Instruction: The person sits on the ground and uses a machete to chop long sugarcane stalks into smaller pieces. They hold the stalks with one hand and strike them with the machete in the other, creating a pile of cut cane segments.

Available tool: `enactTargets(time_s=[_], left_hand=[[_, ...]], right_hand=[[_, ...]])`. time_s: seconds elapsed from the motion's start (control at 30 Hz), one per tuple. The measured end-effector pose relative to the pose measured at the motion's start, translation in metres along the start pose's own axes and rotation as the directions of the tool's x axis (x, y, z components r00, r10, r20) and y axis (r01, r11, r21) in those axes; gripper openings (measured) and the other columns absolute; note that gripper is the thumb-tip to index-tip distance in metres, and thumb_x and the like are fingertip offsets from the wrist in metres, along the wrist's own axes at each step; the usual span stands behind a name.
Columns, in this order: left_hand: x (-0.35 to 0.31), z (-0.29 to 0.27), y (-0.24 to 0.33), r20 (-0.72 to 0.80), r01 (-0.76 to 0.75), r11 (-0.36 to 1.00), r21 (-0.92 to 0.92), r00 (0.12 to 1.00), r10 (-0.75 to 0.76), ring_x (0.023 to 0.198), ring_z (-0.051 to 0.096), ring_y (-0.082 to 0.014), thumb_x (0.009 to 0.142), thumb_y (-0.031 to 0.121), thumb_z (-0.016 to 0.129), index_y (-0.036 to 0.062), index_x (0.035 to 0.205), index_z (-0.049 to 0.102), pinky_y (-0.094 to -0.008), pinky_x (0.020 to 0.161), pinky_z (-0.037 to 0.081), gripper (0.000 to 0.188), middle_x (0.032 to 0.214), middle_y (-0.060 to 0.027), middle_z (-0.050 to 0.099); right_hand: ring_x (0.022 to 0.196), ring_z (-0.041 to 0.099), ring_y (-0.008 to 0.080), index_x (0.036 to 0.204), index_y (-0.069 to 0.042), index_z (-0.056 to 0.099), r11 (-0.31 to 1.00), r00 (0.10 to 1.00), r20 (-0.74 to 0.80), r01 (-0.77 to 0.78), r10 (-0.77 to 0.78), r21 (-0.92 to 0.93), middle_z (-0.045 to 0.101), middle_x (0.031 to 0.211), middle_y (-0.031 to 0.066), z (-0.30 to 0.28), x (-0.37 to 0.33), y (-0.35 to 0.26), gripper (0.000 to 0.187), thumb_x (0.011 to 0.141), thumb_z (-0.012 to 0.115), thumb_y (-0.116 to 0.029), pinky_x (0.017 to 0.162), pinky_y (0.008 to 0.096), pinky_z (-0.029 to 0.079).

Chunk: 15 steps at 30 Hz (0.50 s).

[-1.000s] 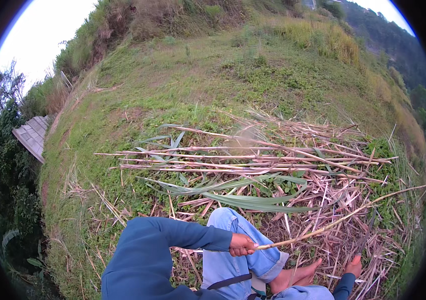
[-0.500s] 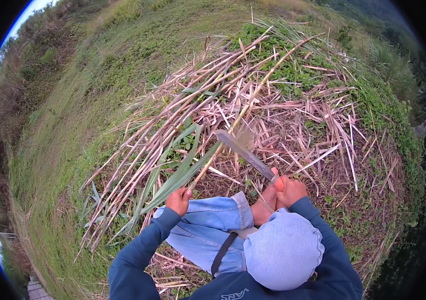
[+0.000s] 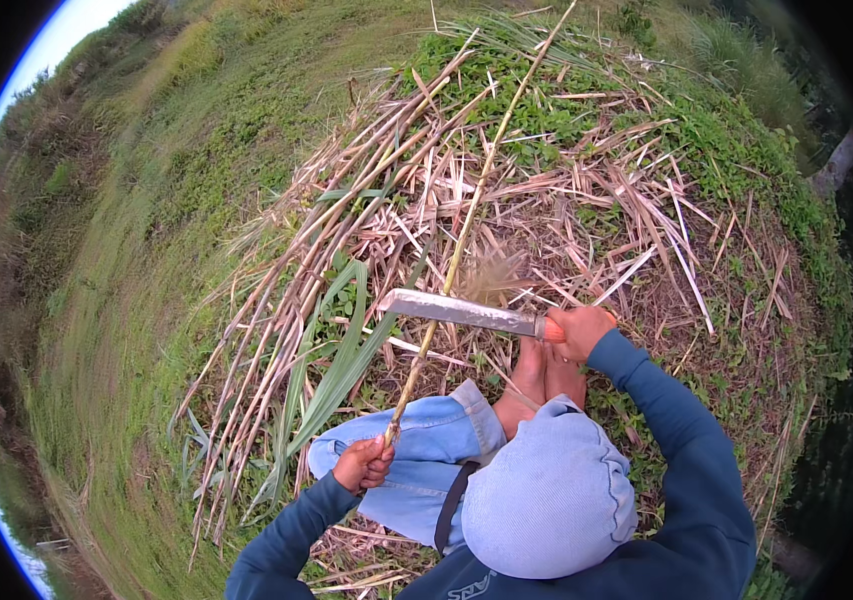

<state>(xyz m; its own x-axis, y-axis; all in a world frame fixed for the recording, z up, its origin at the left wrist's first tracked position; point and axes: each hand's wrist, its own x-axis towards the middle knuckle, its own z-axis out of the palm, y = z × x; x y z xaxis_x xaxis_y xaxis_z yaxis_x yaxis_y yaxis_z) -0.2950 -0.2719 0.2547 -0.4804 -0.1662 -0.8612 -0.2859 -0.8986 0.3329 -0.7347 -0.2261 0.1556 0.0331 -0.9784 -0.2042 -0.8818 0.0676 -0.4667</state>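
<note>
My left hand [image 3: 364,465] is closed round the lower end of a long yellowish cane stalk [image 3: 473,205], just above my jeans-covered knee. The stalk slants up and away to the right, its far end near the top of the view. In my right hand [image 3: 583,332] is the orange handle of a machete [image 3: 461,312], the fingers wrapped round it. Its broad blade points left and lies across the stalk a little beyond my knee; I cannot tell whether it touches. Long green leaves [image 3: 338,370] lie just left of the stalk.
A bundle of long dry stalks [image 3: 306,260] lies on the left. Dry husk strips [image 3: 546,215] litter the ground ahead, with green plants [image 3: 746,150] around them. My bare feet [image 3: 544,378] rest close below the blade. Grass slopes off to the left.
My left hand has come down toward me with the stalk, which now stands steeper. My right hand has moved away from me, and the machete has turned nearly level, its blade closer along the stalk.
</note>
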Motion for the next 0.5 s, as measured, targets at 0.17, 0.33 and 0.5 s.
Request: enactTargets(time_s=[0.17,0.33,0.5], left_hand=[[0.007,0.01,0.011,0.193,0.104,0.983,-0.152,0.978,-0.074,0.046,0.019,-0.0047,0.103,0.041,0.035,0.0116,0.081,0.042,-0.0216,0.038,0.018,0.038,0.061,0.0062,0.027],[-0.001,-0.005,0.008,0.264,0.149,0.966,-0.209,0.96,-0.091,0.046,0.02,-0.0047,0.103,0.042,0.035,0.0119,0.08,0.041,-0.0213,0.037,0.018,0.038,0.06,0.0061,0.028],[0.013,-0.011,0.033,0.264,0.091,0.992,-0.092,0.962,-0.064,0.044,0.017,-0.004,0.103,0.044,0.033,0.012,0.08,0.042,-0.0219,0.036,0.016,0.041,0.059,0.0073,0.026]], right_hand=[[0.077,0.065,0.0414,0.096,-0.008,0.062,0.902,0.878,-0.223,-0.39,0.425,0.184,0.066,0.078,0.0229,0.002,0.019,0.035,0.028,0.076,0.064,-0.028,0.069,0.0505,0.052],[0.077,0.064,0.0435,0.097,-0.01,0.062,0.98,0.979,-0.045,-0.195,0.197,0.042,0.065,0.078,0.0246,-0.012,-0.006,0.025,0.028,0.077,0.065,-0.029,0.075,0.0516,0.052],[0.084,0.063,0.0426,0.096,-0.003,0.06,0.888,0.873,-0.203,-0.397,0.444,0.234,0.065,0.083,0.0234,0.002,0.015,0.042,0.034,0.076,0.067,-0.03,0.074,0.0507,0.051]])
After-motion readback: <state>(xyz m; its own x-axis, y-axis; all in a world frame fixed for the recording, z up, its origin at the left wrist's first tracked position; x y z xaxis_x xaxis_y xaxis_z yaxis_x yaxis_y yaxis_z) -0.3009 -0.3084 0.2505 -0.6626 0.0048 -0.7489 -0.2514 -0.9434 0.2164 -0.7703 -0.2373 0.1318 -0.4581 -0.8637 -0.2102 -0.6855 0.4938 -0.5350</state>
